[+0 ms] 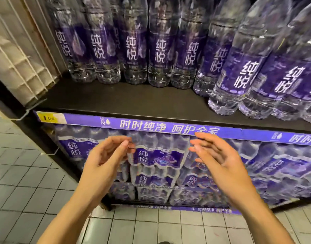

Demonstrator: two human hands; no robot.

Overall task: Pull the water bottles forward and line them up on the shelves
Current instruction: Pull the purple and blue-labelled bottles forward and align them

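Both hands empty in front of the shelf unit, bottles on the top shelf not lined up.

Left hand (105, 155) and right hand (216, 155) are raised palms facing each other, just below the front edge of the shelf (116, 101); left fingers loosely curled, right fingers nearly straight, neither one touching or holding anything. Water bottles (161, 50) with purple labels stand upright on the shelf: six on the left sit set back from the front edge, leaving bare shelf ahead of them. The bigger-looking ones (239, 73) toward the right end stand near the front edge. Purple price strip (168, 128) runs along the front edge, yellow tag (50, 118) at its left end. Shrink-wrapped bottle packs (156, 158) are stacked on the level below, behind the hands. Tiled floor (28, 173) beneath.
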